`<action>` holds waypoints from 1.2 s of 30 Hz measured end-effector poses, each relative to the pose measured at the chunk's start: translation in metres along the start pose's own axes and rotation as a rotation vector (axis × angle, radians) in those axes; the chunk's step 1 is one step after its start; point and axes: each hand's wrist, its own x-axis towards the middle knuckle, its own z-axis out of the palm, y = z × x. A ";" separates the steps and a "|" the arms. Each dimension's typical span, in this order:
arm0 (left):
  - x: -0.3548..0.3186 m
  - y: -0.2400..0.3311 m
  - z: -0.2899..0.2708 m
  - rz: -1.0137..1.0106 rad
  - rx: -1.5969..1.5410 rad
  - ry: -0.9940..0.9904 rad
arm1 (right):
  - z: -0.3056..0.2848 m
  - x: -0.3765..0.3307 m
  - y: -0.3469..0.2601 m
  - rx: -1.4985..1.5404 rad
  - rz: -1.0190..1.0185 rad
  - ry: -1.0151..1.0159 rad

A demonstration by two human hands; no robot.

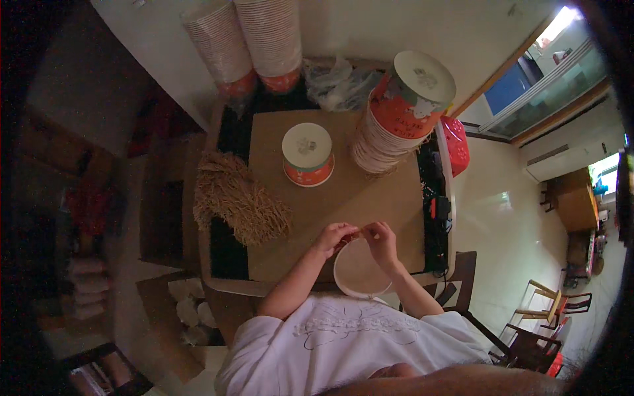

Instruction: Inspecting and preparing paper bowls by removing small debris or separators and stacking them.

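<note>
2 hands pinch the far rim of a paper bowl (360, 270).
Left hand (333, 237) and right hand (380, 239) are closed on its thin edge; it looks light, crushable, best held by the rim.

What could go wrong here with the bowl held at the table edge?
Both hands, left hand and right hand, pinch only the far rim of the paper bowl, which overhangs the table edge; it might tip off. The leaning bowl stack nearby looks unstable if bumped.
</note>
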 end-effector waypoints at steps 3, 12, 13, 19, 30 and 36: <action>-0.001 0.000 0.003 -0.031 0.006 0.015 | 0.002 -0.003 0.001 -0.036 -0.019 0.059; 0.003 -0.008 -0.005 -0.045 0.010 0.022 | 0.004 -0.010 0.001 -0.353 -0.323 0.101; 0.005 -0.011 -0.009 -0.045 0.009 0.025 | 0.003 -0.011 -0.004 -0.374 -0.360 0.083; 0.005 -0.011 -0.008 -0.032 -0.061 0.019 | -0.003 -0.014 -0.004 -0.407 -0.363 0.034; 0.005 -0.009 -0.005 -0.074 -0.036 0.015 | -0.006 -0.015 -0.004 -0.410 -0.348 -0.015; 0.015 -0.014 -0.015 -0.028 0.049 0.032 | -0.001 0.001 0.004 -0.007 0.030 -0.097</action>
